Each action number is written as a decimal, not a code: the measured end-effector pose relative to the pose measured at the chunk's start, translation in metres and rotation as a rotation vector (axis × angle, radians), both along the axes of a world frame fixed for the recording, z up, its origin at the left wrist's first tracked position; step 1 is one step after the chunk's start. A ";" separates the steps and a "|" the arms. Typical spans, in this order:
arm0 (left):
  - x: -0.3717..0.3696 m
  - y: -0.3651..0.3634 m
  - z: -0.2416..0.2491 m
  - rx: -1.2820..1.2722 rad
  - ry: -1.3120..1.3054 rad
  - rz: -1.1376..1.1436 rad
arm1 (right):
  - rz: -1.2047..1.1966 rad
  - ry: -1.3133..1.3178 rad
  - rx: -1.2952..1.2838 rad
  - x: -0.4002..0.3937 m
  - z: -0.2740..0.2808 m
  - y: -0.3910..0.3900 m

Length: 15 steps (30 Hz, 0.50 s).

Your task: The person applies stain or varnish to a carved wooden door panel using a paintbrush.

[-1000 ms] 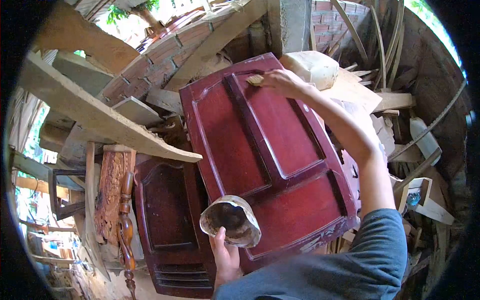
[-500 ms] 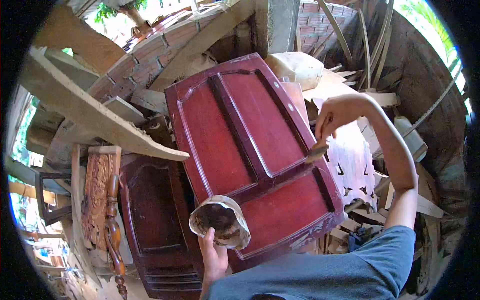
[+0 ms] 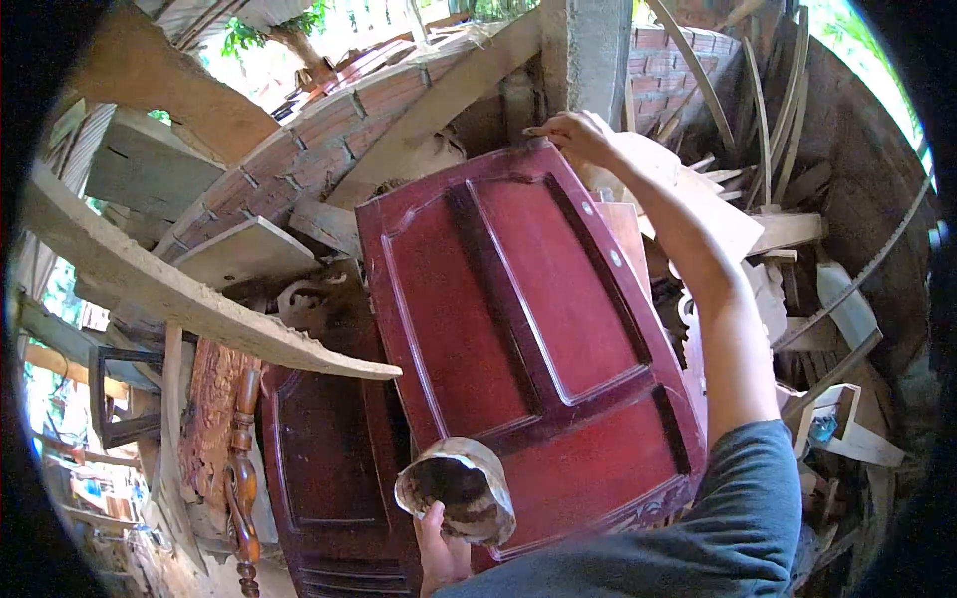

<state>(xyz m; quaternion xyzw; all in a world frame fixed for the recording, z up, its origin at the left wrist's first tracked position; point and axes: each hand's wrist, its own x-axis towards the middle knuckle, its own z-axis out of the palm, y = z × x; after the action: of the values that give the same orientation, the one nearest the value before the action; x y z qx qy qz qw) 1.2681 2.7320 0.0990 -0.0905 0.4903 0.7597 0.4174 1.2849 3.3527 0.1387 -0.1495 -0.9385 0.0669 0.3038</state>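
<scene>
A dark red panelled wooden door (image 3: 583,329) leans tilted in front of me, with raised mouldings around its panels. My right hand (image 3: 580,138) reaches to its top right corner, closed on a paintbrush (image 3: 536,131); only a small part of the brush shows, at the top edge. Low in front of the door, my left hand (image 3: 442,548) grips a cut-open container (image 3: 488,460) by its rim, thumb at the front. The container's pale wall is stained, and its inside is dark brown.
A second dark red panel (image 3: 329,448) leans at the left, near a turned wooden post (image 3: 242,478). A curved rough board (image 3: 214,274) juts in from the left. Scrap wood lies on the right, and a brick wall (image 3: 329,130) and concrete post (image 3: 596,70) stand behind.
My right hand has moved the brush from the door's right side up to its top corner. The container has tipped, showing more inner wall. The view has shifted slightly.
</scene>
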 end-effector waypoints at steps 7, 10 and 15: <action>0.001 -0.006 -0.001 -0.045 0.021 0.001 | -0.225 -0.367 0.082 0.028 0.037 -0.115; -0.004 -0.003 -0.006 0.120 -0.014 -0.041 | -0.078 -0.490 0.048 0.062 0.023 -0.116; -0.003 -0.007 -0.005 0.105 -0.010 -0.050 | 0.148 -0.758 -0.399 0.074 0.089 -0.151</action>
<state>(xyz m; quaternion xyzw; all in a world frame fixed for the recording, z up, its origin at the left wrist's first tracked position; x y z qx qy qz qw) 1.2656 2.7253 0.0941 -0.0599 0.4498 0.7734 0.4427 1.3593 3.2013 0.2273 -0.1518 -0.9606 0.2088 -0.1028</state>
